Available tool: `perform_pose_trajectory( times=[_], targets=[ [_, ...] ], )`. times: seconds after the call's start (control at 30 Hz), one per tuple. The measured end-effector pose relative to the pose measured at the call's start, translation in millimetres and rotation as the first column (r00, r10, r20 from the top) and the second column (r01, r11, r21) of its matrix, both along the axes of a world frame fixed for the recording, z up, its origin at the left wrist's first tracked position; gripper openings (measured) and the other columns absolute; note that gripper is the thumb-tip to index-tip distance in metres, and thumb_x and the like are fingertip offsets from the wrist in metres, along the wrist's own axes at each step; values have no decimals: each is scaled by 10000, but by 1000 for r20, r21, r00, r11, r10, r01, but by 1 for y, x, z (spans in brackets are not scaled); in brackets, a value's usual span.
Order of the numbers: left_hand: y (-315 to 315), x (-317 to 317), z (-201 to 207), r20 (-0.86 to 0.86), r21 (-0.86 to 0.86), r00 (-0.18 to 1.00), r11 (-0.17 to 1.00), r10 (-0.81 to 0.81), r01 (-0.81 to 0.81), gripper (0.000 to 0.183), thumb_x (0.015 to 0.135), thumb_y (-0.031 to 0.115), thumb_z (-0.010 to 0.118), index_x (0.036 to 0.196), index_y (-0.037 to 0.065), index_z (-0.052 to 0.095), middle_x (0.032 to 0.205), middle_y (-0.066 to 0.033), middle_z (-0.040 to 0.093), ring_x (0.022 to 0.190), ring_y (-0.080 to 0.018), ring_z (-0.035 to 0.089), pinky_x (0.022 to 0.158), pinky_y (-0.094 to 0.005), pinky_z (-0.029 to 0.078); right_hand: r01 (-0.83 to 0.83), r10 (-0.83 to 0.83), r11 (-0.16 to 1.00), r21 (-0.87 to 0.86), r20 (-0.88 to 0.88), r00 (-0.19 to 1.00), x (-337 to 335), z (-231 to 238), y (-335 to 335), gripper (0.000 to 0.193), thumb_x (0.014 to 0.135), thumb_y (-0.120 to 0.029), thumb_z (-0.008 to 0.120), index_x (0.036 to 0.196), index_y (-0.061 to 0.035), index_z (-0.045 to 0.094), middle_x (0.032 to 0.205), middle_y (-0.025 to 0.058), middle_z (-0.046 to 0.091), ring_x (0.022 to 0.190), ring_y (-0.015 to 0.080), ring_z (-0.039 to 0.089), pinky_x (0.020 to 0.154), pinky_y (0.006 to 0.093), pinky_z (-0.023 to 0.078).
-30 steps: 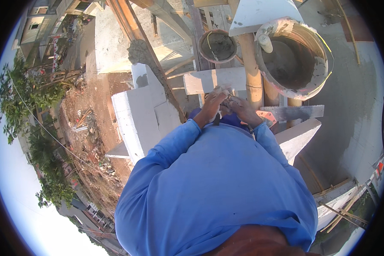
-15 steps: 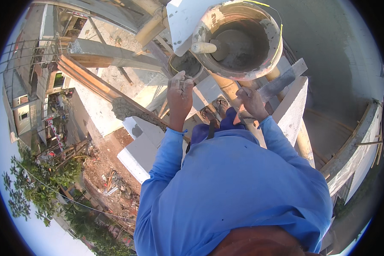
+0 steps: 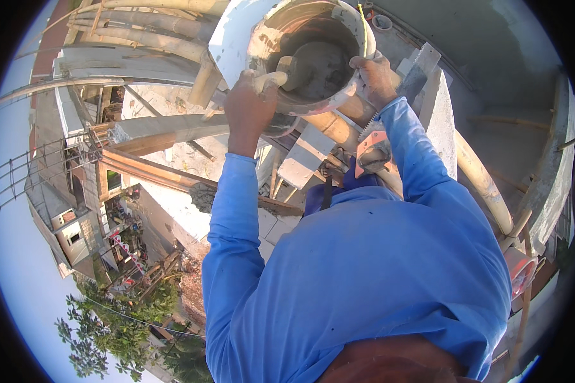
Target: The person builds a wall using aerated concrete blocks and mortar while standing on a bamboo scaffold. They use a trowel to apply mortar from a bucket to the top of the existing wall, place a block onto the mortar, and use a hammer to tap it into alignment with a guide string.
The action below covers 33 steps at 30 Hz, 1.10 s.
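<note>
Both hands, left (image 3: 249,108) and right (image 3: 375,78), grip a mortar bucket's (image 3: 310,57) rim high on scaffolding; a slip could drop it.

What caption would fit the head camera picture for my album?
High on bamboo scaffolding, both hands, left hand and right hand, grip the rim of a mortar bucket.

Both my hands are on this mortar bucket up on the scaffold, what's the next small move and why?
Probably steady it level before shifting it. The left hand grips the near rim by the trowel handle, the right hand holds the far rim, and the mortar bucket sits over bamboo poles with open drop below.
</note>
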<state>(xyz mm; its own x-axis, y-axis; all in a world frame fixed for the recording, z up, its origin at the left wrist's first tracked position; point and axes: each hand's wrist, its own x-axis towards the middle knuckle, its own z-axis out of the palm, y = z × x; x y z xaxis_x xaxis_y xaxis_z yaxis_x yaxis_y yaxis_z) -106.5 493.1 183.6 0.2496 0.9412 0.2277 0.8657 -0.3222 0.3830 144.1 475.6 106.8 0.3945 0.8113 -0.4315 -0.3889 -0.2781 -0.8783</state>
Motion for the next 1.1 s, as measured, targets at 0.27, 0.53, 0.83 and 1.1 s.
perform_pose_trajectory(
  times=[0.27, 0.53, 0.83, 1.1],
  targets=[
    [-62, -43, 13, 16, -690, 988, 717, 154, -100, 347, 625, 138, 640, 907, -55, 584, 728, -123, 602, 593, -172, 556, 532, -309, 444, 116, -93, 983, 141, -159, 983, -14, 14, -5, 275, 694, 70, 585, 949, -18, 532, 734, 14, 492, 603, 106, 471, 526, 256, 384],
    [-139, -28, -91, -42, -496, 981, 849, 188, -184, 474, 672, 207, 630, 1061, -52, 550, 805, -201, 645, 749, -346, 648, 657, -427, 512, 226, -215, 972, 62, -141, 966, 7, -22, -17, 277, 705, 37, 570, 977, -16, 553, 778, 28, 520, 651, 123, 482, 575, 280, 405],
    [-206, -57, -135, -245, -505, 927, 778, 285, -373, 527, 734, 154, 586, 1193, 3, 376, 798, -207, 648, 750, -399, 642, 659, -483, 510, 320, -320, 947, -17, -44, 946, -14, -7, -24, 214, 682, -7, 585, 895, -20, 581, 755, 23, 506, 637, 134, 467, 562, 295, 397],
    [-276, -112, -94, 58, -535, 917, 788, 395, -305, 423, 719, 136, 635, 1096, 14, 486, 815, -210, 636, 726, -374, 643, 619, -423, 504, 96, -91, 981, 166, -39, 995, 11, -40, -28, 332, 702, 27, 557, 1030, -17, 556, 810, 48, 567, 670, 135, 526, 580, 286, 444]
  ],
)
